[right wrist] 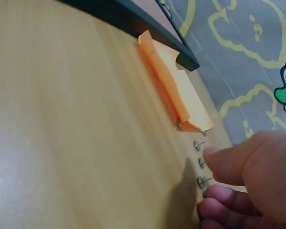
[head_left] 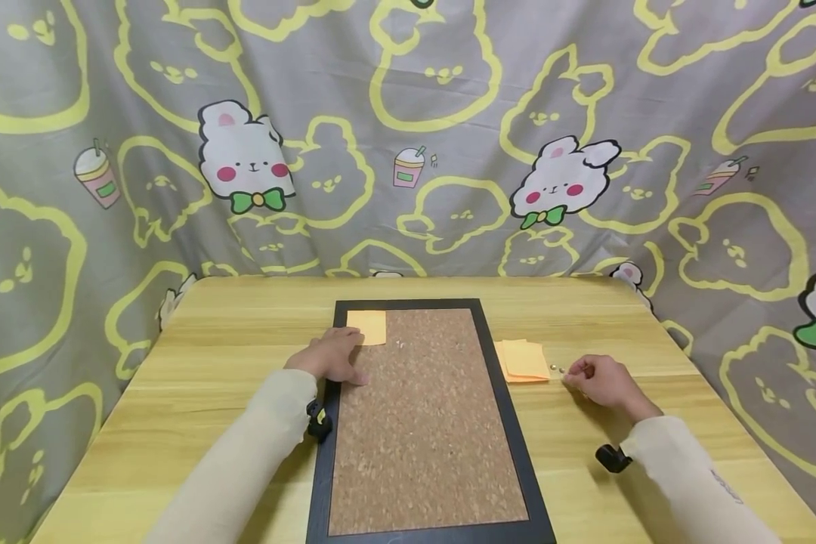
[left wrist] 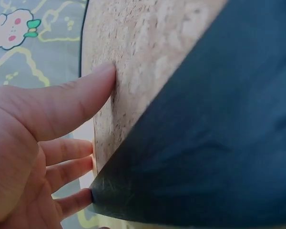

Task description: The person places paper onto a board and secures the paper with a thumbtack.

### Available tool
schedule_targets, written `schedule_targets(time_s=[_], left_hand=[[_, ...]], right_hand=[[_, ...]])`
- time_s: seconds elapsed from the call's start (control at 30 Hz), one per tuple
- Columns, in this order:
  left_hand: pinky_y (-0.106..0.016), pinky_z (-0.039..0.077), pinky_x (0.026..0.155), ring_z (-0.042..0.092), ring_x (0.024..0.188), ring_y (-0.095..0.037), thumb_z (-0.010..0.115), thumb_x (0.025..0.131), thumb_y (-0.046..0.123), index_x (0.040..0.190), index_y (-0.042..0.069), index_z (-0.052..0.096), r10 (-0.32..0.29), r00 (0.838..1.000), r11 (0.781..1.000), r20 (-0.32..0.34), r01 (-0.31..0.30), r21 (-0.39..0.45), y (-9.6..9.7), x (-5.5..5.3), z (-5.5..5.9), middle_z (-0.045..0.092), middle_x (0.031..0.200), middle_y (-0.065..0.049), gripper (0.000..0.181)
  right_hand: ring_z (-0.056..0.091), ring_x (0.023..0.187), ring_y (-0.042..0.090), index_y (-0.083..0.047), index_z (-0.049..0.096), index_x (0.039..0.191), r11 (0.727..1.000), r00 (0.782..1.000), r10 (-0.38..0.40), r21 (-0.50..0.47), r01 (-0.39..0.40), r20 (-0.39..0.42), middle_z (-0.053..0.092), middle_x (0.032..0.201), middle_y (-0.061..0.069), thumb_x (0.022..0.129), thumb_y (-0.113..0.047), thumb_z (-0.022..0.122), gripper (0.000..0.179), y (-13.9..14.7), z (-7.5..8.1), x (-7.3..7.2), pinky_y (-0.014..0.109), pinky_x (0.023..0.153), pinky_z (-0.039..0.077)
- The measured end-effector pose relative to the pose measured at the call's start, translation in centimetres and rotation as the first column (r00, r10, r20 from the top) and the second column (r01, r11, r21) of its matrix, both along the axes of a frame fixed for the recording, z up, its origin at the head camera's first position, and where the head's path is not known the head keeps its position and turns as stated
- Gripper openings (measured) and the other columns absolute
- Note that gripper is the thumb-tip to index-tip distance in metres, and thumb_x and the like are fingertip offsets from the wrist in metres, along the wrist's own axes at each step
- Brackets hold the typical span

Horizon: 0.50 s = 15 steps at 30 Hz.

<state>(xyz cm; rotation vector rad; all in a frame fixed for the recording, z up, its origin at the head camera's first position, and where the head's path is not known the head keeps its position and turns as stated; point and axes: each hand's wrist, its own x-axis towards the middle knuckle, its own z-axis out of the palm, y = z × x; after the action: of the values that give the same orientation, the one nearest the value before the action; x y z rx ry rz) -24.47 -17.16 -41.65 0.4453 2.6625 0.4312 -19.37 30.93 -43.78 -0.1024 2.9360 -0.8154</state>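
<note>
My left hand [head_left: 333, 357] rests on the upper left of a cork board [head_left: 428, 423] with a black frame [left wrist: 195, 143]. Its fingers lie by an orange paper note [head_left: 370, 326] in the board's top left corner, and the thumb touches the cork. To the right of the board, my right hand [head_left: 601, 381] is low over the table, with curled fingers and the thumb beside several metal thumbtacks [right wrist: 201, 182]. Whether a tack sits between the right fingertips is hidden. Just left of the tacks lies a stack of orange notes [head_left: 527, 359].
A wood-grain table [head_left: 204, 363] carries the board and notes. Behind it and at both sides hangs a grey curtain [head_left: 353, 83] with cartoon rabbits and yellow outlines. Each wrist wears a small black camera [head_left: 612, 458].
</note>
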Motion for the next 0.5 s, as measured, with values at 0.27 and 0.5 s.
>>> schedule_targets(time_s=[0.27,0.5], left_hand=[[-0.059,0.021,0.109,0.016,0.144,-0.036,0.077,0.083,0.037,0.148,0.010,0.039,0.012,1.000,1.000,-0.004,-0.012,-0.003,0.0,0.0,0.2,0.024,0.157,-0.010,0.080],[-0.058,0.025,0.108,0.013,0.144,-0.037,0.077,0.082,0.035,0.148,0.009,0.040,0.008,1.000,1.000,0.012,-0.009,0.020,-0.1,0.1,0.1,0.017,0.160,-0.013,0.079]], right_hand=[[0.048,0.065,0.016,-0.006,0.065,0.087,0.999,0.997,0.007,0.054,-0.003,-0.074,0.056,0.073,-0.001,0.090,-0.022,0.070,0.018,0.3,-0.9,0.1,0.033,0.062,0.039],[0.047,0.064,0.017,-0.008,0.064,0.080,0.998,0.995,0.002,0.059,0.004,-0.098,0.055,0.069,-0.002,0.089,-0.013,0.068,0.011,0.2,-1.5,0.3,0.034,0.062,0.039]])
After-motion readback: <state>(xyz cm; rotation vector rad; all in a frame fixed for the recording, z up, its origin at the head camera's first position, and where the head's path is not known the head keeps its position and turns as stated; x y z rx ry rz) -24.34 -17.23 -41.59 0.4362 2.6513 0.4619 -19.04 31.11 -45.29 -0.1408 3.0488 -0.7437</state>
